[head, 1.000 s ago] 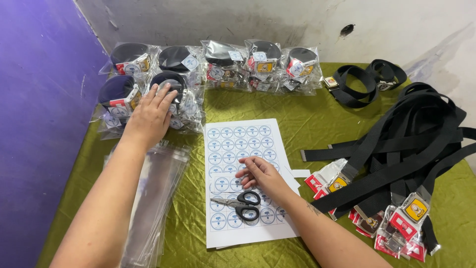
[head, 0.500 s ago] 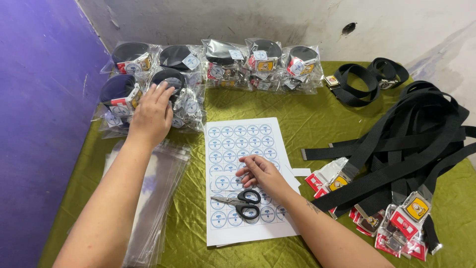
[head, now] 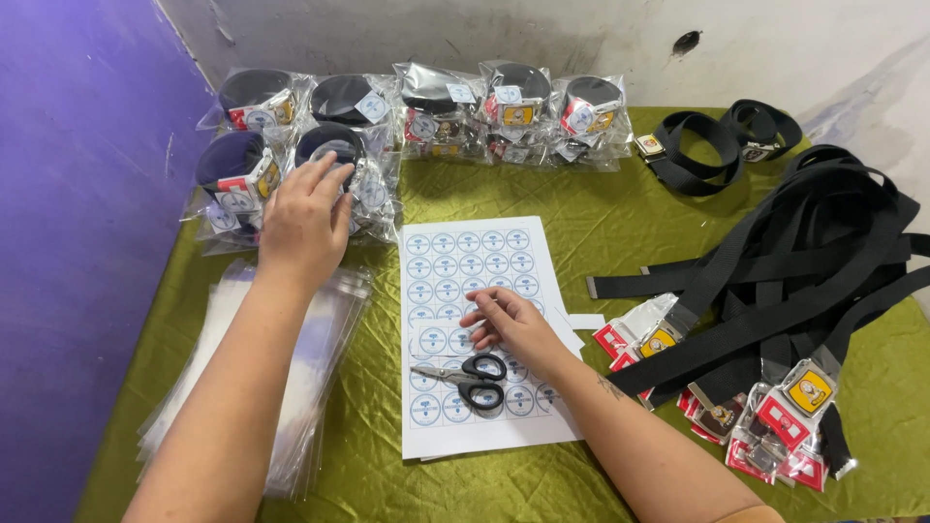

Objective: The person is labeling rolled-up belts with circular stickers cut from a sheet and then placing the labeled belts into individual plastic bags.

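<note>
A: So, from the head view — left hand (head: pixel 305 218) flat, fingers spread, resting on a bagged black belt (head: pixel 339 155) in the front row of packets. Nothing pinched, just pressing on the plastic.

B: And the right hand (head: pixel 509 324)?

A: Down on the sticker sheet (head: pixel 475 261), fingers loosely curled, tips touching the round blue-and-white labels. Cannot tell whether one label is pinched between the fingertips.

B: Anything crowding that hand?

A: Black-handled scissors (head: pixel 465 373) lying closed on the same sheet, just beside the wrist, blades pointing left. Touching the sheet, apart from the fingers.

B: Under the left forearm?

A: Stack of clear plastic bags (head: pixel 320 339) on the green-covered counter (head: pixel 601 208), partly hidden by the arm.

B: Further back?

A: Row of bagged belts (head: pixel 513 107) along the wall, each coiled with a tag and a round sticker. Two loose coiled belts (head: pixel 722 140) to the right of them.

B: Right side?

A: Heap of unrolled black straps (head: pixel 804 252), buckle ends with red and yellow tags (head: pixel 775 412) toward the near edge, well apart from both hands. Purple wall (head: pixel 77 242) at left.
</note>
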